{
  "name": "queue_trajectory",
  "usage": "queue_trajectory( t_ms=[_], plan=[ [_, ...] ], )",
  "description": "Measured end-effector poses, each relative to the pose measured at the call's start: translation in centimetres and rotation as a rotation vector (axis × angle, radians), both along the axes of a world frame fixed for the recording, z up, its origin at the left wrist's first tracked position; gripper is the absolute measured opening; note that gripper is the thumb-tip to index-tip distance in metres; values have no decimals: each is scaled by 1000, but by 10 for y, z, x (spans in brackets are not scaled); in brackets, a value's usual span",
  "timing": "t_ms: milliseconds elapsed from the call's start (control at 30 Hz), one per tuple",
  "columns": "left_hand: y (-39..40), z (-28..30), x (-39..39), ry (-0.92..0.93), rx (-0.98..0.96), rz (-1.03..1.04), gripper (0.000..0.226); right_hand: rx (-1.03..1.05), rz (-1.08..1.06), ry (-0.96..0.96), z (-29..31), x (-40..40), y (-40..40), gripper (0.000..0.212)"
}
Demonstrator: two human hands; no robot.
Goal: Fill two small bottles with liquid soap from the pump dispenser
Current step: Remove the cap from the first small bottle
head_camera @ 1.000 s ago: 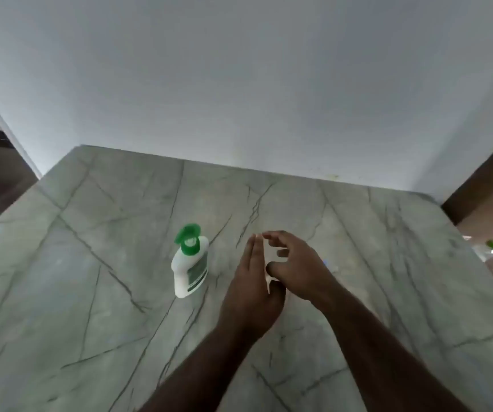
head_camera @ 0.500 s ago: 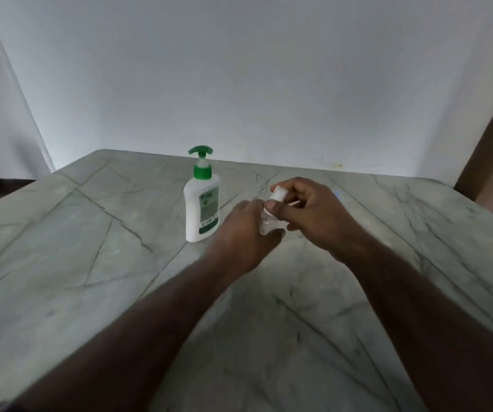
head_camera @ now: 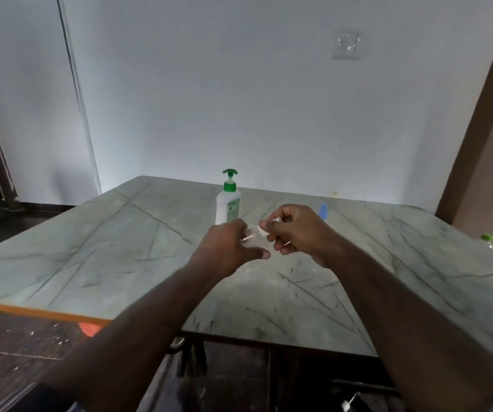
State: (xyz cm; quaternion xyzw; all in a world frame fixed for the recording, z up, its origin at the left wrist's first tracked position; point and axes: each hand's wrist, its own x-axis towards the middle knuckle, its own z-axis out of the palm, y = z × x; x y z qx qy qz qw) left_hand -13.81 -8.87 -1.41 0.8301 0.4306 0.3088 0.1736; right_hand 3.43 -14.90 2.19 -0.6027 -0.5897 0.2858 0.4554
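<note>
My left hand (head_camera: 227,248) gripped a small clear bottle (head_camera: 251,237) just above the tabletop (head_camera: 120,248); fingers curled round it, body mostly hidden. My right hand (head_camera: 295,230) pinched its white cap (head_camera: 264,230) between thumb and fingers. Judged step: unscrewing the cap. Best to keep the bottle steady and upright, turn only the cap, then set the cap aside. Pump dispenser (head_camera: 228,200) stood just behind my hands. Second small bottle wasn't visible.
</note>
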Motion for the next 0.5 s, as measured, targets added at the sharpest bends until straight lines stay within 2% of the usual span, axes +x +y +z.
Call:
queue_trajectory(
  t_ms=[100,200,333,500],
  plan=[
    [8,-1,2,41,33,-15,55,-101,43,-49,6,0,8,27],
    [21,-3,9,47,48,-10,42,-98,47,-71,5,2,23,26],
    [39,-4,20,3,-36,-29,32,-51,60,-73,5,17,41,21],
    [60,-6,37,-1,-150,-79,31,-56,58,-127,4,34,62,15]
  ],
)
